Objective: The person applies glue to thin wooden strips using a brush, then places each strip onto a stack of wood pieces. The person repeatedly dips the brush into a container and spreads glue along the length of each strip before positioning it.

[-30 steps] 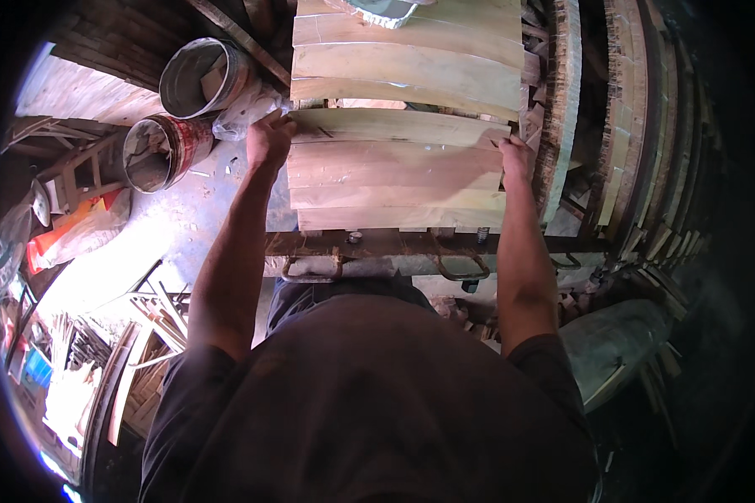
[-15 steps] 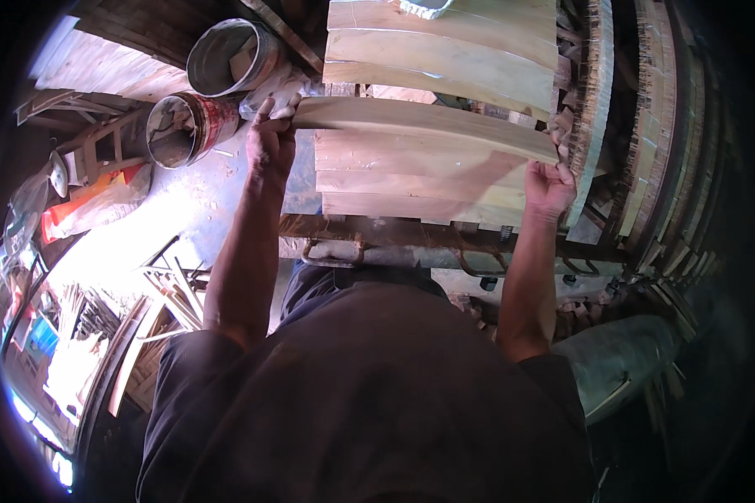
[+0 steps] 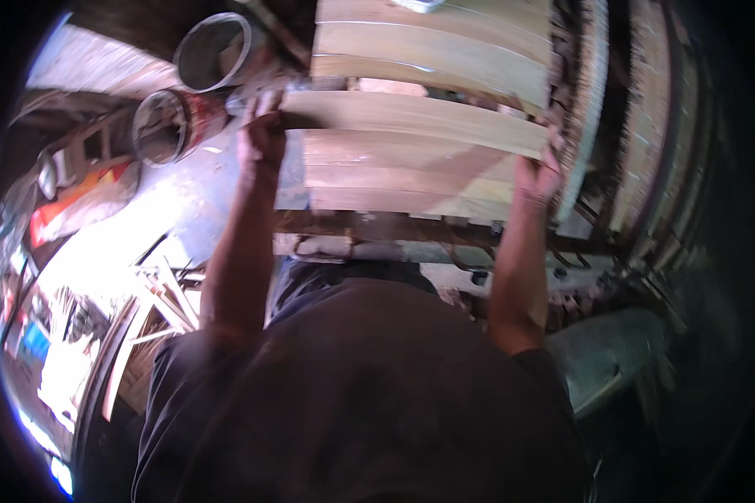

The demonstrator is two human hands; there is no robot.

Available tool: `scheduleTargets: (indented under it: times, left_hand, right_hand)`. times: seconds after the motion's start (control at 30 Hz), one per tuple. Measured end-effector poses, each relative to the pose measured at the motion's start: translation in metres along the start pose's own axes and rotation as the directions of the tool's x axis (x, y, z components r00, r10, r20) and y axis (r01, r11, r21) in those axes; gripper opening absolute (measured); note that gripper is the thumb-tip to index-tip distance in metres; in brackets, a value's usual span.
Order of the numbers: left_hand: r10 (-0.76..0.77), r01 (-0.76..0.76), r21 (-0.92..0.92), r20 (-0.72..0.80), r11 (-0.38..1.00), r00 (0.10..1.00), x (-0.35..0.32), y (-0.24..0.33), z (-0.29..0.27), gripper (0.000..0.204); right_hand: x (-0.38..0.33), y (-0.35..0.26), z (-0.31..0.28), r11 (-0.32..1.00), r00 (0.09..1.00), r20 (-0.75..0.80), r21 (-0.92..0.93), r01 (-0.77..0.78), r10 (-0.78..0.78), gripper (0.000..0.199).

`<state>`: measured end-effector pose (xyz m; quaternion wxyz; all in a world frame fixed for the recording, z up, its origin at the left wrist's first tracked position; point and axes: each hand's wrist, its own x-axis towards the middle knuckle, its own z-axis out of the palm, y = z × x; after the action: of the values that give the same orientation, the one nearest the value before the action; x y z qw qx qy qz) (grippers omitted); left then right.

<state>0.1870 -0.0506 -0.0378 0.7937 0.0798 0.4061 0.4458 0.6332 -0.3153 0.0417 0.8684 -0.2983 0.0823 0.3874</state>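
Note:
A pale wooden board (image 3: 419, 113) spans between my two hands. My left hand (image 3: 262, 134) grips its left end, and my right hand (image 3: 538, 172) closes round its right end. Blur softens the fingers of both. Below the board, on the near side, lies a row of pale planks (image 3: 377, 172) set edge to edge, with a shadow across their right part. Farther off is another row of planks (image 3: 432, 42), with a gap between the two rows partly covered by the board. A white object (image 3: 419, 3), cut off by the top edge, rests on the far planks.
A metal bar (image 3: 369, 247) runs between my body and the planks. Two buckets, one grey (image 3: 218, 52) and one reddish (image 3: 172, 126), stand at the far left. Stacked board edges (image 3: 646, 117) rise on the right. Wood strips (image 3: 164, 298) lie at the lower left.
The board has turned so that more of its broad face shows, its near edge now less visible. Both hands still hold its ends. The whole view has shifted slightly.

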Motion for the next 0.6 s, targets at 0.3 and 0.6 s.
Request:
scheduleTargets:
  times: [0.3,0.6]
  left_hand:
    - [-0.001,0.028,0.171,-0.153,0.985,0.988,-0.027,-0.007,0.070,0.072]
    - [0.072,-0.052,0.366,-0.040,0.929,0.997,-0.022,-0.017,0.065,0.062]
  right_hand:
    - [0.030,0.003,-0.006,0.642,0.881,-0.418,-0.743,-0.189,-0.224,0.044]
    - [0.040,-0.005,-0.051,0.335,0.941,-0.229,-0.932,-0.138,-0.248,0.051]
